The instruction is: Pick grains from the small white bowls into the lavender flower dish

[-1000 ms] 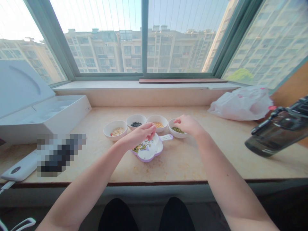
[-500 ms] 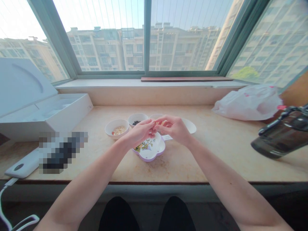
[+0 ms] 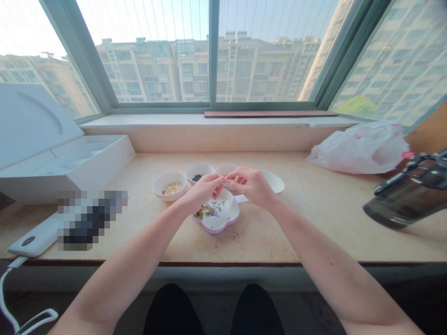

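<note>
My left hand (image 3: 209,187) and my right hand (image 3: 250,184) meet at the fingertips above a purple-rimmed, scalloped white dish (image 3: 226,218). Both are closed in a pinch; whatever lies between the fingers is too small to make out. Small green and yellow beans or grains (image 3: 208,210) are scattered in the dish's left part. Behind the hands stand a white bowl of pale flakes (image 3: 170,179), a bowl of black beans (image 3: 199,168) and a bowl (image 3: 225,169) partly hidden by my right hand. A white plate (image 3: 275,182) shows beyond that hand.
On the left are an open white box (image 3: 99,163), a white power bank (image 3: 33,239) with a cable and a blurred-out dark object (image 3: 91,223). A white plastic bag (image 3: 359,149) and a dark jug lying tilted (image 3: 401,197) are on the right. The counter edge (image 3: 230,264) runs before my knees.
The fingertips of both hands have drawn slightly apart and shifted a little, still pinched and close together. The bowls and dish stay where they were.
</note>
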Available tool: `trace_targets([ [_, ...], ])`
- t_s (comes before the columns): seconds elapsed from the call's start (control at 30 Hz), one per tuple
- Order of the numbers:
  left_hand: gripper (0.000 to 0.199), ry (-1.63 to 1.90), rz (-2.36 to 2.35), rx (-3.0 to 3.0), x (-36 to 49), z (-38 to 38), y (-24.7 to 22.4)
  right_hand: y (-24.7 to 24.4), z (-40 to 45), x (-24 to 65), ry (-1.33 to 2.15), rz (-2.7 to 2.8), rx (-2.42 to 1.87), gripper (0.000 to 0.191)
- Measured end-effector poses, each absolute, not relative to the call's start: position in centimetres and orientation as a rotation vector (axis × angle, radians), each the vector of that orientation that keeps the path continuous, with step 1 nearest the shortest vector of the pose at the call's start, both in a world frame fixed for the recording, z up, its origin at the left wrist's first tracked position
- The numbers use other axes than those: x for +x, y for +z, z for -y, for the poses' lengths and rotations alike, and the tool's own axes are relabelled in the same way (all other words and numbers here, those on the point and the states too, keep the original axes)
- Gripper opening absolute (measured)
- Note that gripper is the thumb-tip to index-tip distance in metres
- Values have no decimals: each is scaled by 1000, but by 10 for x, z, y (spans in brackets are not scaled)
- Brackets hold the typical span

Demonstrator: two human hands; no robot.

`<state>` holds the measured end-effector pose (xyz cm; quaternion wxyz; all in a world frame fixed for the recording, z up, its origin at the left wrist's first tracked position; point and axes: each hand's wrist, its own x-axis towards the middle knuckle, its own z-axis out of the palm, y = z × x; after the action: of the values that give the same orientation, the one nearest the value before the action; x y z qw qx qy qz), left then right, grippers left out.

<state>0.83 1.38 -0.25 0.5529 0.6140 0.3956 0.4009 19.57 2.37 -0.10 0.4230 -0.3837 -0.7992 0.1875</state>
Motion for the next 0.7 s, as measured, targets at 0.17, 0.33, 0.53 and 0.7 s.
trace_targets([
  [0.17,17,829,-1232,2119,8,-18,-11,3,-23,198,444,1984,-976,15],
  [0.33,22,444,-1325,2574,9,-15,-13,7,-21,198,450,1967,-993,14],
  [0.53,24,258,-1439,2642,13,-10,-12,9,-18,197,498,1958,-986,14],
  [0.7,22,471,-1365,2593,11,-14,-22,10,-17,196,520,1954,-964,14],
])
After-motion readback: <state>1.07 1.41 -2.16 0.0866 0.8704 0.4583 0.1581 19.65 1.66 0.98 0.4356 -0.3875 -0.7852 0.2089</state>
